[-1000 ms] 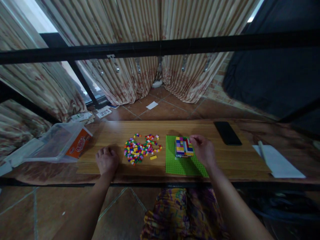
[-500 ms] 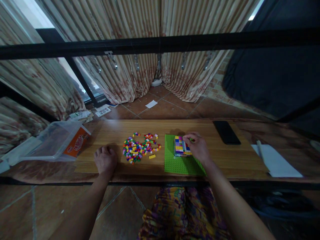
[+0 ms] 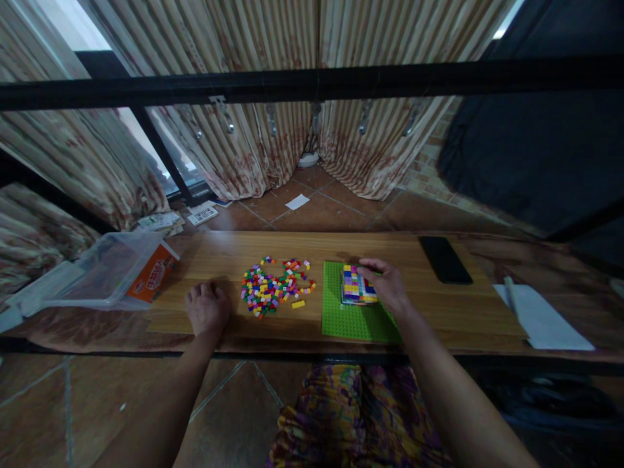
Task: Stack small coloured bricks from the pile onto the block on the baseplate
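Note:
A green baseplate lies on the wooden table, carrying a square block of stacked multicoloured bricks. My right hand rests against the block's right and far side, fingers curled over its top corner. A pile of small loose coloured bricks lies left of the baseplate, with one yellow brick apart from it. My left hand sits on the table left of the pile with its fingers curled under, nothing visible in it.
A clear plastic box with an orange label lies at the table's left end. A black phone lies far right, with white paper and a pen beyond. A black bar crosses overhead; curtains hang behind.
My right hand slid left along the far edge of the brick block and now curls over its top corner. My left hand has barely shifted.

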The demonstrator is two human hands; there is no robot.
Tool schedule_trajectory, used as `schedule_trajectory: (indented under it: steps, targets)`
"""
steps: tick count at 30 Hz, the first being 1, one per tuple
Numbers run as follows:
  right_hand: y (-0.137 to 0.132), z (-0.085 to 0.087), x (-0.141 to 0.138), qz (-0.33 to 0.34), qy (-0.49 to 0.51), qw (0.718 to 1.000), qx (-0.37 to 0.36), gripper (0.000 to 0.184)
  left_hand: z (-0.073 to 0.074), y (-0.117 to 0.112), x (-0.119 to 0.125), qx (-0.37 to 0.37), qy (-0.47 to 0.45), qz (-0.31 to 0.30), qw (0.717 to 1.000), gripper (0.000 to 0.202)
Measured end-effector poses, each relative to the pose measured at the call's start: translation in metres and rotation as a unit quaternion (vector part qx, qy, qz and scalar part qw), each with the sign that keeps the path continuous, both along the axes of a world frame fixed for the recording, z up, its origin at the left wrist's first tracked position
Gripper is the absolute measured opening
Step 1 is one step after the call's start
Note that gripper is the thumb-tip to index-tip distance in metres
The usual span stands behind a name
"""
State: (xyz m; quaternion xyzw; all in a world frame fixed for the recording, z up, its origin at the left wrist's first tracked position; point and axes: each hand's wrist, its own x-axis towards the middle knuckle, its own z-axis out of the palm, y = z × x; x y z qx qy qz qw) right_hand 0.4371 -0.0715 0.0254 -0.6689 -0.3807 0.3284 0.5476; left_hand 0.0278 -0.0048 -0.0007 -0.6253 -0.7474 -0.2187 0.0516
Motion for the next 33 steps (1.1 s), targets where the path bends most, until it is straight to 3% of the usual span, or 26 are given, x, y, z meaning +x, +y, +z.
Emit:
schedule_trajectory:
  steps: [5, 20, 23, 29, 33]
  targets:
    - [0.004, 0.001, -0.002, 0.008, 0.108, 0.994, 0.004, 0.047, -0.002, 0.001, -0.001, 0.003, 0.001, -0.006, 1.0, 0.034]
    - [0.003, 0.004, -0.002, 0.02, 0.144, 0.989, -0.002, 0.046, -0.001, 0.002, 0.001, -0.007, 0.014, 0.0, 1.0, 0.037]
    - [0.001, 0.005, 0.003, -0.004, 0.172, 0.985, 0.018, 0.046, -0.001, 0.002, 0.0, -0.006, 0.017, -0.005, 1.0, 0.039]
    - [-0.011, 0.026, 0.004, -0.11, 0.126, 0.982, 0.093, 0.044, 0.0, 0.001, 0.001, -0.011, 0.018, -0.005, 1.0, 0.038]
    - [-0.02, 0.049, -0.023, -0.098, 0.031, 0.986, 0.13, 0.035, 0.001, 0.0, 0.002, -0.008, 0.019, -0.002, 1.0, 0.037]
